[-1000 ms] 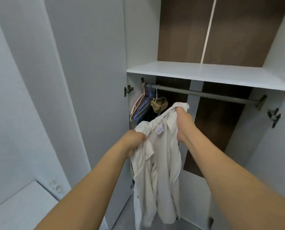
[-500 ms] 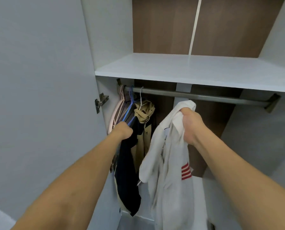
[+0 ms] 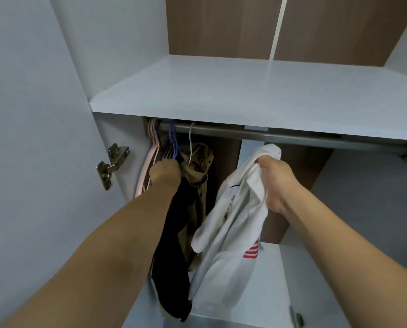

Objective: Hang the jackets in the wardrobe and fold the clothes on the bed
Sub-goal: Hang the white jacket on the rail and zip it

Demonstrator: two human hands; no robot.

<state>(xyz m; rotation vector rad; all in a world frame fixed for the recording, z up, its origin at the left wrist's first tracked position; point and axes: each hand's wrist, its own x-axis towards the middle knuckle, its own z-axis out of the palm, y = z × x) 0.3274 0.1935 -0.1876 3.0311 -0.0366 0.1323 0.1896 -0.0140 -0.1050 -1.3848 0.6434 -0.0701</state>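
My right hand grips a white jacket by its collar; the jacket hangs down inside the open wardrobe and shows a red striped patch low on its right side. My left hand reaches among the hangers at the left end of the grey rail, its fingers curled round a blue hanger. Several bare pink hangers hang further left. A tan jacket on a white hanger and a dark garment hang just right of my left hand.
A white shelf spans the wardrobe just above the rail. The open left door stands close, with a metal hinge on it. The rail's right half is bare. A lower white shelf lies below the clothes.
The camera has moved closer to the wardrobe. My left hand, which let go of the white jacket a second ago, has risen higher among the hangers. My right hand still holds the jacket.
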